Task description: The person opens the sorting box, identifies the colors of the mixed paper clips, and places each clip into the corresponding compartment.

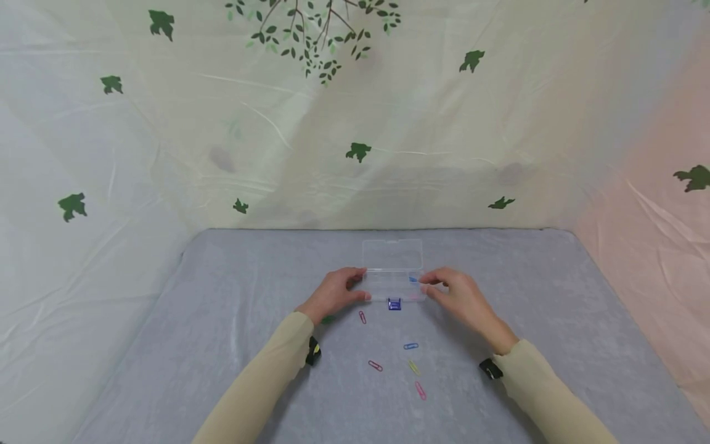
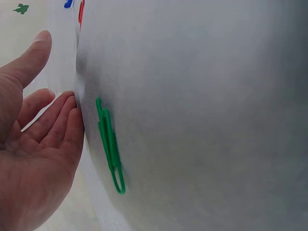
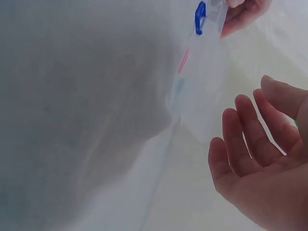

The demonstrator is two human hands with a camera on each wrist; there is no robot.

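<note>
A clear plastic box [image 1: 388,286] with a blue latch [image 1: 394,304] lies with its lid [image 1: 392,254] folded back. My left hand [image 1: 339,287] holds its left end, thumb at the front corner and fingers at the back. Beside the right end is my right hand [image 1: 461,299], fingers loosely bent; the right wrist view shows nothing in it. A blue paper clip [image 1: 413,279] shows in the right part of the box, and a pink paper clip [image 3: 183,61] shows through its wall. Under my left wrist lies a green paper clip [image 2: 109,144].
In front of the box, on the grey cloth [image 1: 183,345], are red paper clips [image 1: 375,365], a blue clip [image 1: 410,346], a yellow clip [image 1: 414,368] and a pink clip [image 1: 420,390]. A pale curtain [image 1: 310,123] with green leaf shapes hangs behind the table.
</note>
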